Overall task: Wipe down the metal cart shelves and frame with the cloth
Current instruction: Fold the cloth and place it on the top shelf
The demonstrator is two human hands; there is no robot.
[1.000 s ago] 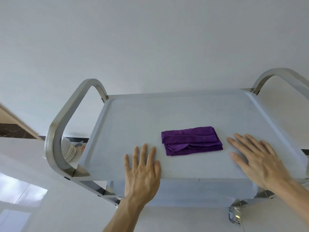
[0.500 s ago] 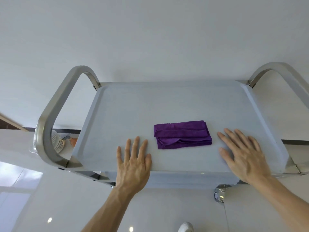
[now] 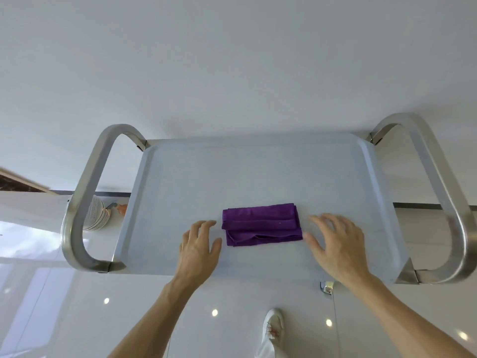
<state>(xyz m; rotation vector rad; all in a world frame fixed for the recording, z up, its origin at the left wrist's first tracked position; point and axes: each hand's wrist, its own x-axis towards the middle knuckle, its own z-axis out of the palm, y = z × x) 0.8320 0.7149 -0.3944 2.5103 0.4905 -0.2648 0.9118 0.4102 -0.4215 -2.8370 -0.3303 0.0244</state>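
1. The cart (image 3: 258, 177) fills the middle of the frame, its top shelf bare but for the cloth.
2. The left hand (image 3: 197, 250) and right hand (image 3: 335, 244) hang loose, holding nothing.
3. The cloth (image 3: 262, 224) lies folded between them. A quick grab may unfold it or roll the cart.

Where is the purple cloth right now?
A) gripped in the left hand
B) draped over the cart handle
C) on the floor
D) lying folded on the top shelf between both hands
D: the purple cloth lies folded on the top shelf, with the left hand and right hand on either side, neither holding it.
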